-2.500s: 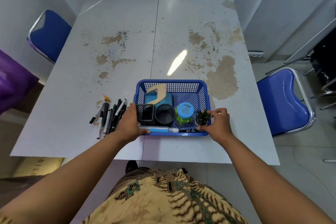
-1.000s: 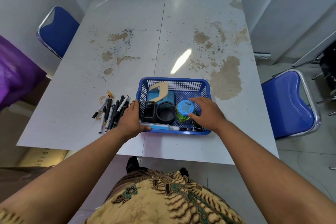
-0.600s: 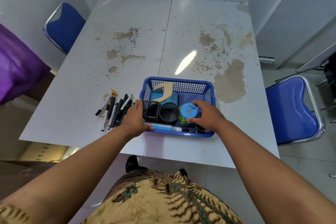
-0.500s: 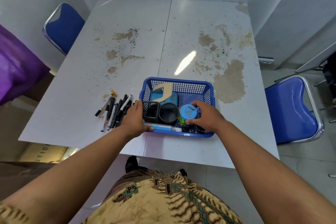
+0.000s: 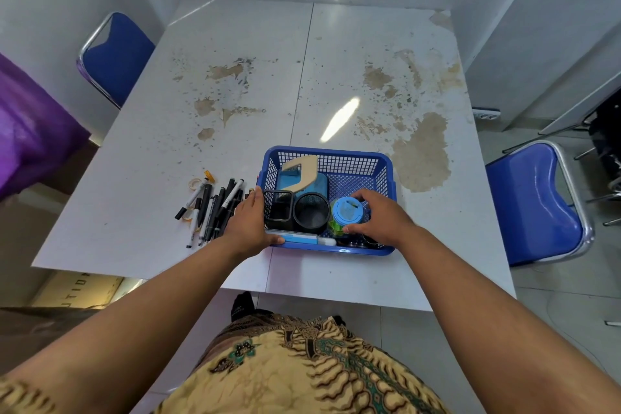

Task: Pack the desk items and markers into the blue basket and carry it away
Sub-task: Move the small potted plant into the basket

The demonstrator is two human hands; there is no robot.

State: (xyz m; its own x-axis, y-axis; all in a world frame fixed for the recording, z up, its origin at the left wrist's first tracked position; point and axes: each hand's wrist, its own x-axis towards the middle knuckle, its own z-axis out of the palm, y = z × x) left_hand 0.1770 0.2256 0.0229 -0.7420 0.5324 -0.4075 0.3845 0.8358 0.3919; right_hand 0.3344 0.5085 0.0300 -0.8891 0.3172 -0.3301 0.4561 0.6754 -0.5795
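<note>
- The blue basket (image 5: 336,152) is on the white table (image 5: 201,104), close to the near edge and just right of the seam down the middle. Mesh plastic walls, solid rim.
- Inside it I'm seeing a blue hole punch (image 5: 304,178) with a beige handle at the back left. In front of that are a square black holder (image 5: 277,206) and a round black holder (image 5: 312,212), side by side.
- Right of those is a blue-lidded jar (image 5: 346,209) with something green showing under the lid. A flat blue and white thing (image 5: 307,240) lies along the front wall.
- The markers (image 5: 215,208) aren't packed yet: a loose pile on the table just left of the basket.
- The left hand (image 5: 247,222) grips the basket's near left corner, thumb hooked over the front rim, fingers up the outside of the left wall.
- The right hand (image 5: 379,215) is down inside the basket, fingers curled round the jar from the right, thumb on its near side.
- There are dark round bits under the right wrist, can't tell what.
- 2 blue chairs, 1 far left (image 5: 117,54) and 1 on the right (image 5: 534,205).
</note>
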